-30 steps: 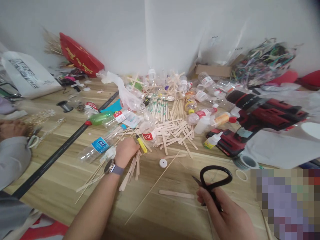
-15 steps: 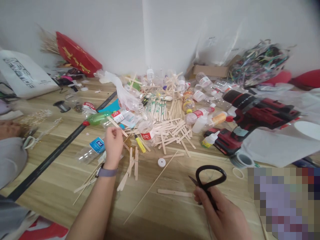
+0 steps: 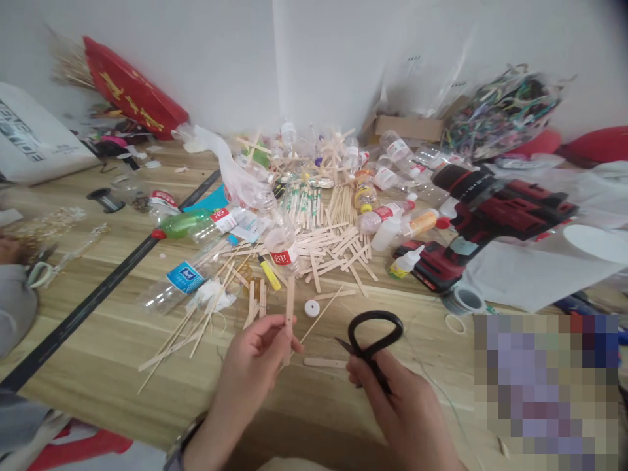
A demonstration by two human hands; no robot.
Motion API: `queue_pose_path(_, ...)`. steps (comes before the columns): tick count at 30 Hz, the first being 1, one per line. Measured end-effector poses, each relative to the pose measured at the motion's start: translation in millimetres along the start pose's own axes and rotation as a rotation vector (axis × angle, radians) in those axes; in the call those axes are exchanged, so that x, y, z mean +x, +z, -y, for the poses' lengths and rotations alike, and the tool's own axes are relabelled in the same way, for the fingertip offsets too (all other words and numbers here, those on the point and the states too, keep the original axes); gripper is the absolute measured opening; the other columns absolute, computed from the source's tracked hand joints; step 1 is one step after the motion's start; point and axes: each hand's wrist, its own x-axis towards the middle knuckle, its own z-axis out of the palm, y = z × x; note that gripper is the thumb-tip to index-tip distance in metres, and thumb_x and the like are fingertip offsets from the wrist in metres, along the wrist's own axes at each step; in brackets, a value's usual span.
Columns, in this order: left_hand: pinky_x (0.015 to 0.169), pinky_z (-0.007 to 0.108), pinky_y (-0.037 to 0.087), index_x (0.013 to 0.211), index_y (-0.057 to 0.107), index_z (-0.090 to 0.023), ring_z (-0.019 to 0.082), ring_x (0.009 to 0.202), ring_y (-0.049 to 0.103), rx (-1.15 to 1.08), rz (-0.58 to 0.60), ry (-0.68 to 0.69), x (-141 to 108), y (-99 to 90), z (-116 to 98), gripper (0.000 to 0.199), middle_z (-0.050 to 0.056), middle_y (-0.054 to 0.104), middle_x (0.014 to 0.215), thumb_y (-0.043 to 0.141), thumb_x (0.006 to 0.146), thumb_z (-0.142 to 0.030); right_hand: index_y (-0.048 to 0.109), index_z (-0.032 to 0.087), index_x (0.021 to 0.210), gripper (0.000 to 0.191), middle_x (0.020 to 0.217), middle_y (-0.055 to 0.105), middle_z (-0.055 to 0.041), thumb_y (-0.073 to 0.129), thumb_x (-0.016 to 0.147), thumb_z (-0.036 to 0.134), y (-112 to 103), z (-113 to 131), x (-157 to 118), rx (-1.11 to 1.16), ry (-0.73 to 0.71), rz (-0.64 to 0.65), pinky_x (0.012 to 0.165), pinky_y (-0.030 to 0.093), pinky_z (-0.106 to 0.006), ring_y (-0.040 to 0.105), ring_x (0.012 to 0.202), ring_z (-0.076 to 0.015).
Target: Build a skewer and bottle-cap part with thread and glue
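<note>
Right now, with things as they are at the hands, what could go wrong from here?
First, the scissors in the right hand point toward the left hand, so a slip might nick its fingers. Second, the left hand grips its stick low, so a knock to the top could twist it loose. Third, a skewer runs close by the left fingers and might get bumped.

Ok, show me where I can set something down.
Bare table shows between the black strip and loose sticks; a smaller patch between white disc and glue bottle, beyond the scissors. Crowded: the middle, with bottles and stick pile.
</note>
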Motion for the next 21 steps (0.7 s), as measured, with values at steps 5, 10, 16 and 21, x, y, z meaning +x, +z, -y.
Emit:
queue_pose_path(5, 0.038, 0.019, 0.030, 0.092, 0.071, -0.019, 0.010, 0.043, 0.044, 0.162, 0.076, 0.086, -1, 23.0, -6, 0.028, 0.001, 0.068, 0.064, 0.058, 0.082, -0.042, 0.059, 0.023, 0.076, 0.025, 0.060, 0.072, -0.0003, 0.047, 0.096, 0.030, 2, 9, 6, -0.091, -0.150, 0.011, 0.043, 0.044, -0.021, 0.068, 0.047, -0.0166)
queue_pose_path(10, 0.035, 0.020, 0.031, 0.102, 0.072, -0.019, 0.008, 0.036, 0.041, 0.217, 0.147, 0.048, -3, 31.3, -7, 0.035, 0.001, 0.068, 0.068, 0.055, 0.084, -0.044, 0.059, 0.022, 0.080, 0.025, 0.058, 0.070, 0.0001, 0.043, 0.099, 0.028, 1, 7, 9, -0.185, -0.239, -0.044, 0.040, 0.039, -0.021, 0.065, 0.041, -0.0150)
queue_pose_path(16, 0.034, 0.019, 0.032, 0.108, 0.071, -0.019, 0.007, 0.034, 0.042, 0.180, 0.164, -0.026, -3, 36.0, -7, 0.038, 0.001, 0.066, 0.069, 0.057, 0.082, -0.044, 0.060, 0.021, 0.081, 0.032, 0.050, 0.065, 0.0008, 0.038, 0.102, 0.031, 1, 2, 10, -0.290, -0.297, -0.072, 0.039, 0.034, -0.022, 0.061, 0.038, -0.0139)
queue_pose_path(21, 0.036, 0.020, 0.030, 0.112, 0.071, -0.020, 0.007, 0.037, 0.041, 0.172, 0.203, -0.011, 0, 34.5, -5, 0.044, 0.001, 0.064, 0.071, 0.054, 0.086, -0.050, 0.060, 0.021, 0.081, 0.034, 0.051, 0.065, 0.0010, 0.036, 0.103, 0.030, -1, 3, 13, -0.318, -0.327, -0.110, 0.040, 0.034, -0.022, 0.062, 0.039, -0.0134)
